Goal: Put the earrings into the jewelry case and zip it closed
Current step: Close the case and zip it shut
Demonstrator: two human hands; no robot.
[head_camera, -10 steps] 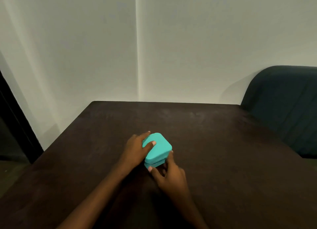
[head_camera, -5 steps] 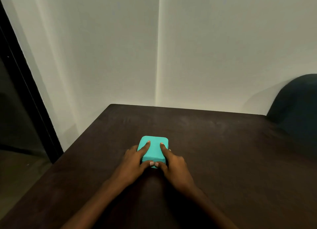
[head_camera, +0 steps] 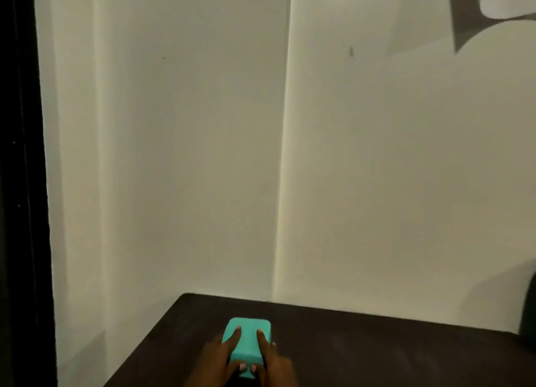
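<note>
The turquoise jewelry case (head_camera: 248,340) lies closed on the dark table (head_camera: 377,352) at the bottom of the view. My left hand (head_camera: 219,360) holds its left side, index finger on the lid and thumb at the near edge. My right hand (head_camera: 274,363) holds the right side the same way. Both thumbs meet at the case's near edge. No earrings are in sight. The wrists are cut off by the frame's bottom edge.
A pale wall corner (head_camera: 282,183) fills most of the view behind the table. A dark door frame (head_camera: 23,183) runs down the left side. A dark chair back (head_camera: 529,308) shows at the right edge.
The view has tilted upward, so the table and hands have dropped to the bottom of the frame. A second ago the case was angled; both hands then squared it and keep the same hold.
</note>
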